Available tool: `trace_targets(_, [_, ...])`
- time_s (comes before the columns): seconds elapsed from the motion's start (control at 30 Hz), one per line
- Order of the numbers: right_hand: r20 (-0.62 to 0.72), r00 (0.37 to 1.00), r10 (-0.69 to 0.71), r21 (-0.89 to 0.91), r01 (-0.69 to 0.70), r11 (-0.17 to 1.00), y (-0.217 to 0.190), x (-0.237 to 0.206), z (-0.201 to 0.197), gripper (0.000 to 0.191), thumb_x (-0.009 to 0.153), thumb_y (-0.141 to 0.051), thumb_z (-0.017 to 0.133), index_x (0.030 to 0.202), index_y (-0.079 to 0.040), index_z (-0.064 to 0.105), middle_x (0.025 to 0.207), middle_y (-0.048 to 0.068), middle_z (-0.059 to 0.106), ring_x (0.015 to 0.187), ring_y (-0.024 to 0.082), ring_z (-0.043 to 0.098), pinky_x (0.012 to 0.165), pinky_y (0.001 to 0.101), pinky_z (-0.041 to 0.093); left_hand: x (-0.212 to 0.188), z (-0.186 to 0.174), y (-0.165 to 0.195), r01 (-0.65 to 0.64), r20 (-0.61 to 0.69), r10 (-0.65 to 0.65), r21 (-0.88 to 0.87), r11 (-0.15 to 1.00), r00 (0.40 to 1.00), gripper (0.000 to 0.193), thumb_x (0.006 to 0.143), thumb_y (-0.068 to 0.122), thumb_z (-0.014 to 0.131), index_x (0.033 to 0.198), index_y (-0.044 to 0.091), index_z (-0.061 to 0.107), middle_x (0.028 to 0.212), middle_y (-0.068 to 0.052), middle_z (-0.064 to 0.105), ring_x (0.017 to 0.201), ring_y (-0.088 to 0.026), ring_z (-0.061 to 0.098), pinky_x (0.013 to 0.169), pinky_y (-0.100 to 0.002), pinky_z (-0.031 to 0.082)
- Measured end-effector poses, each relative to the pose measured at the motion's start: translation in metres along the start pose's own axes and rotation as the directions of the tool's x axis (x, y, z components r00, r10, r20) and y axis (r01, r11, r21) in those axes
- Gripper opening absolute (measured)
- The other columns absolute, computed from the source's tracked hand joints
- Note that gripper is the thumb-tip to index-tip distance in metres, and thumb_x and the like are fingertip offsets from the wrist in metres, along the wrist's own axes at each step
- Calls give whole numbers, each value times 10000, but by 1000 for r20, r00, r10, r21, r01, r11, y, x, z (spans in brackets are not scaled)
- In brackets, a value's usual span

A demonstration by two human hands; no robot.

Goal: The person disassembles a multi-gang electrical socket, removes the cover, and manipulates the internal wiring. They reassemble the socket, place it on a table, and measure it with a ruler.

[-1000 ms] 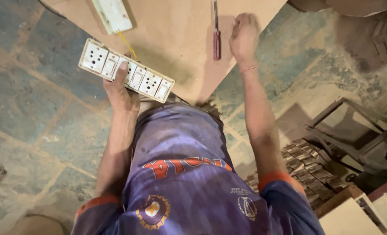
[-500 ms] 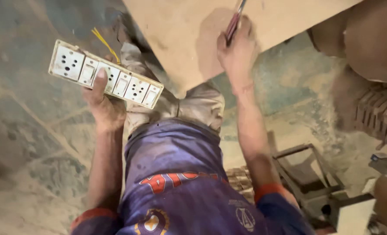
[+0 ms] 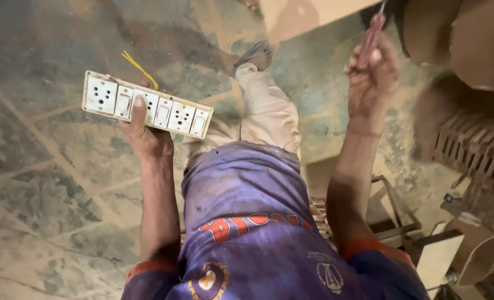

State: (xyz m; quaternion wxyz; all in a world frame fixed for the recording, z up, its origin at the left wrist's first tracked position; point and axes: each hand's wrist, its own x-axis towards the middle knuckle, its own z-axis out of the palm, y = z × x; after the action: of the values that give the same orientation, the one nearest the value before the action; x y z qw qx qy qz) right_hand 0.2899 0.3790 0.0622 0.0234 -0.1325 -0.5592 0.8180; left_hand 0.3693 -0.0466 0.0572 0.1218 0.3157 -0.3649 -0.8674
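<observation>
Left hand: your left hand (image 3: pixel 146 136) was raised at about 10 o'clock from your chest, arm nearly straight, fingers wrapped under the switchboard with the thumb pressed flat on its face.
Switchboard: the long white switchboard (image 3: pixel 147 107) lay across your left palm, tilted down toward 3 o'clock, its sockets and rocker switches facing you; it hung over the floor, touching nothing but your hand.
Yellow wire: a short yellow wire (image 3: pixel 139 69) stuck out from the board's back edge toward 11 o'clock.
Right hand: your right hand (image 3: pixel 370 78) was lifted at about 1 o'clock, forearm stretched upward, fingers closed tight around the handle of the screwdriver.
Screwdriver: the dark red-handled screwdriver (image 3: pixel 372 34) stood out of your fist toward 12 o'clock; its tip ran out of the frame.
Bench: a corner of the pale wooden bench (image 3: pixel 313 12) showed at 12 o'clock, between your two hands and apart from both.
Floor: dusty mottled stone floor (image 3: pixel 52 194) lay beneath the left arm.
Bricks: stacked bricks (image 3: pixel 474 150) sat at 3 o'clock, near your right elbow.
</observation>
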Motion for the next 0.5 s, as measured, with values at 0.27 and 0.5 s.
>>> trace_targets(0.27, [-228, 926, 301, 178, -264, 948, 58, -191, 26, 583, 980, -252, 723, 1481, -33, 521, 1278, 45, 683, 907, 144, 598, 787, 288, 507, -45, -109, 39, 19, -18, -18, 42, 999, 1000, 709, 957, 94, 734, 1557, -5, 369, 1419, -209, 595, 1244, -290, 655, 1082, -485, 597])
trace_targets(0.5, [-125, 958, 258, -25, -263, 964, 83, -296, 80, 482, 948, -159, 749, 1367, 22, 596, 1001, 38, 615, 874, 135, 572, 805, 295, 499, -85, -179, 61, 91, -32, -90, 30, 995, 995, 687, 957, 90, 713, 1560, 33, 390, 1378, -150, 587, 1206, -269, 649, 1049, -434, 571])
